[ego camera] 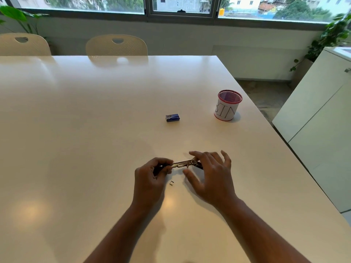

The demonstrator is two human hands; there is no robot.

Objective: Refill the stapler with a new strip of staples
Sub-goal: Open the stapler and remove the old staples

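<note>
The small black-and-silver metal stapler (182, 164), opened flat, spans both hands above the white desk (76, 130). The left hand (152, 177) has its fingers (167, 168) closed on one end, apparently steadying it; the right hand (209, 173), fingers spread wide, touches the other. A short loose strip of silver staples (172, 183) lies just below the fingers; the small blue staple box (172, 117) lies well beyond.

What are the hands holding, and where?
The opened stapler: left hand pinches its dark left end, right hand touches its right end, fingers spread.

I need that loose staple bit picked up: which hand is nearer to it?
Left, narrowly. The staple bit lies just right of the left hand, which grips the stapler; the open right hand hovers slightly farther right.
</note>
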